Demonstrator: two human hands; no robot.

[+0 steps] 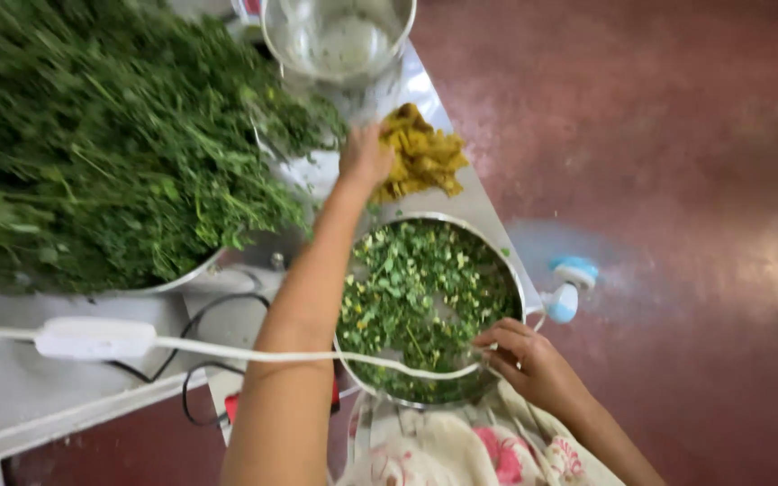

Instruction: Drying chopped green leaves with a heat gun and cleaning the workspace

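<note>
My left hand (365,155) reaches far out over the table to a yellow crumpled cloth (423,160) and closes on its left edge. My right hand (526,358) rests on the near right rim of a round steel bowl (508,263) filled with plucked green leaves (416,297); its fingers pinch at the rim, and I cannot tell whether they hold anything. A large heap of leafy green stalks (110,135) lies in a wide steel pan at the left.
An empty steel pot (339,36) stands at the table's far end. A white cable with an inline switch (94,337) crosses in front of my arm and the bowl. A white and blue handheld device (569,286) hangs off the table edge. Floral fabric (461,445) covers my lap. Red floor at right.
</note>
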